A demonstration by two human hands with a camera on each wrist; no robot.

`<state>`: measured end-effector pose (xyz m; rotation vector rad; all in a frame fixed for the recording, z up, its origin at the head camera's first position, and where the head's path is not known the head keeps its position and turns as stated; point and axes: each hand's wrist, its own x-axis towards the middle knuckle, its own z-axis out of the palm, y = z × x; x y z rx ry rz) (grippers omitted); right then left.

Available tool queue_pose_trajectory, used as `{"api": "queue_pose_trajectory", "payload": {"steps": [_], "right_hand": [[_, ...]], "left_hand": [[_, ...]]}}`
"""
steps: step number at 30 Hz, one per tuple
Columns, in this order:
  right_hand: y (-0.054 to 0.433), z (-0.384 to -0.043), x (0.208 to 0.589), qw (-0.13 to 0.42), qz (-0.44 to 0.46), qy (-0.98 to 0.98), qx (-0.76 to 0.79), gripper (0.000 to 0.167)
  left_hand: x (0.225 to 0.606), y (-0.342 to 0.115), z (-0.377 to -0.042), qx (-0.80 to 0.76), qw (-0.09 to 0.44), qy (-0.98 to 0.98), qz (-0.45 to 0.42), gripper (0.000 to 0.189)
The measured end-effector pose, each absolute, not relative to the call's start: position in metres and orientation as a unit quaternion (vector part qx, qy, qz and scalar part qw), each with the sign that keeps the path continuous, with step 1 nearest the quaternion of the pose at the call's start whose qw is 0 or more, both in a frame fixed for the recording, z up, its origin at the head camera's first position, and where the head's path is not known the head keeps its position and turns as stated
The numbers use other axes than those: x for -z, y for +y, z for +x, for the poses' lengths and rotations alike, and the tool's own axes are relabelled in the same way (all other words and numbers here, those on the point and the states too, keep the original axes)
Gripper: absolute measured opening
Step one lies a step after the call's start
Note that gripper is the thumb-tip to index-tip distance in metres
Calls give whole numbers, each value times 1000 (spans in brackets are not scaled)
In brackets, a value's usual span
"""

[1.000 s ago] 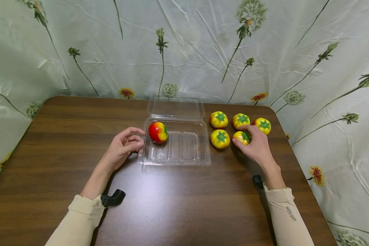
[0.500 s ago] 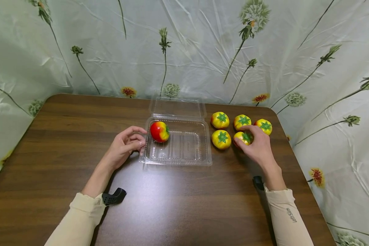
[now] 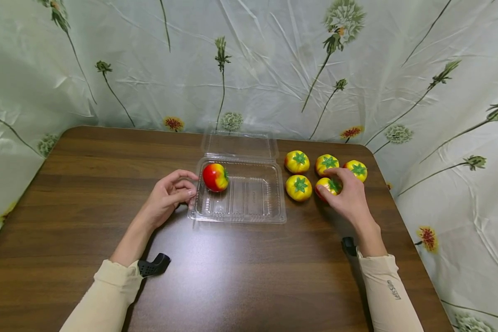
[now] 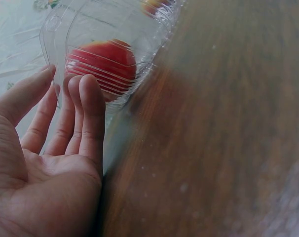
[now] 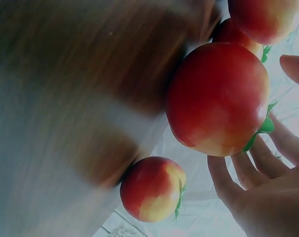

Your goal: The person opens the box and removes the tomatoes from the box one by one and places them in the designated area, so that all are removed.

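Note:
A clear plastic clamshell container [image 3: 240, 219] lies with its lid raised back on the table, a red-and-yellow toy tomato [image 3: 216, 177] inside at its left end. My left hand [image 3: 168, 198] pinches the container's left rim between thumb and fingertips. The left wrist view has that tomato [image 4: 102, 66] behind the ribbed wall. To the right of the container, my right hand [image 3: 348, 196] curls its thumb and fingers round another toy tomato [image 3: 329, 184], at the near side of the group. From the right wrist, this tomato [image 5: 218, 101] fills the space between thumb and fingers.
Several more toy tomatoes stand close by: one left of the right hand [image 3: 299, 187], others behind [image 3: 296, 161], [image 3: 327, 162] and one back right [image 3: 358, 170]. The container lid [image 3: 240, 145] reaches the table's back edge. Patterned cloth [image 3: 257, 69] hangs behind the brown table [image 3: 232, 276].
The head view has shifted slightly. Both hands keep nearly the same place; the tomato in the right hand has tilted a little.

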<state>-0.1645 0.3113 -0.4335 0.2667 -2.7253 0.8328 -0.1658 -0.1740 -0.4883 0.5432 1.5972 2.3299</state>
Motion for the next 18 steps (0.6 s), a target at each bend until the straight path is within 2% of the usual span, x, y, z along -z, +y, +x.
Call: {"api": "queue_pose_trajectory", "payload": {"steps": [18], "right_hand": [[290,-173,426,142,148,-932,-298,48]], "left_hand": [[487,-174,-166,-802,130,552,187,33]]}}
